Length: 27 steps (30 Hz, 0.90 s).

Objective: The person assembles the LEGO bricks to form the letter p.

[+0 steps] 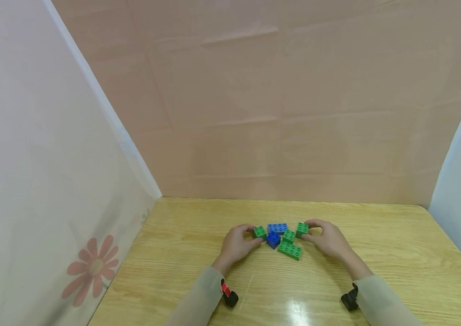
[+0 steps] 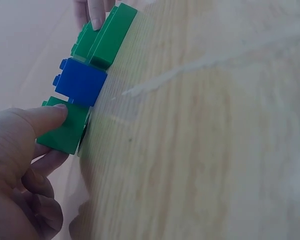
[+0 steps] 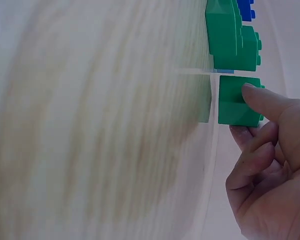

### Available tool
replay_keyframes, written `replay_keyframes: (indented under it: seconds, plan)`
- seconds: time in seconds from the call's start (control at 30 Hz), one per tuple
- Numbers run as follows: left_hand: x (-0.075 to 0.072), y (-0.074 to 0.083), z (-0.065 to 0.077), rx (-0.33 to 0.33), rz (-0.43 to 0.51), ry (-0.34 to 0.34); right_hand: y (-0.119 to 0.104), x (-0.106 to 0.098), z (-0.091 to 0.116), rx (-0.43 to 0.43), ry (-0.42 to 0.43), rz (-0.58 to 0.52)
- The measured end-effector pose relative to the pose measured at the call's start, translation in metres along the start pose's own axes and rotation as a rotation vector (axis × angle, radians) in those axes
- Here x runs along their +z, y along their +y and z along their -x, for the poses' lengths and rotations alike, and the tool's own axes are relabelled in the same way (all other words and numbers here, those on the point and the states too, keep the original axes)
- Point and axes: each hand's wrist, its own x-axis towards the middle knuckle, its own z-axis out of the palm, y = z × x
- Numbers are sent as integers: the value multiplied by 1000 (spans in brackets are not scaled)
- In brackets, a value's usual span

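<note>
Tan sheeting hangs behind a wood-grain worktop, with pale flowered cloth along the left side. On the surface, six studded bricks form a tight cluster between the two hands, presumably so that neither arm has to stretch.

At the cluster's left end, the left hand has its fingers pinched around the left green brick; at the other end, the right hand grips the right green brick likewise. Both grips press the near and far faces, which seems chosen to leave the studs and inward-facing sides uncovered and the bricks easy to slide or turn. Whether either held brick bears fully on the worktop, I cannot tell.

Between them, a dark blue brick sits angled just beside the left green brick. A long blue brick lies behind it. To its right, a small green brick stands by the back of a long green brick, the one nearest the person.
</note>
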Motion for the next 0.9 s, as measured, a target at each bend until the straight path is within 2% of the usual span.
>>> replay_keyframes:
  seconds: [0.3,0.67,0.9]
  plan:
    - [-2,0,4,-2,4,4,-1,-8,12,1,24,26]
    - [-8,-3,13,16,1,17,9,-22,26,9,36,51]
    - [-15,-2,22,10,5,-3,14,-28,35,25,44,62]
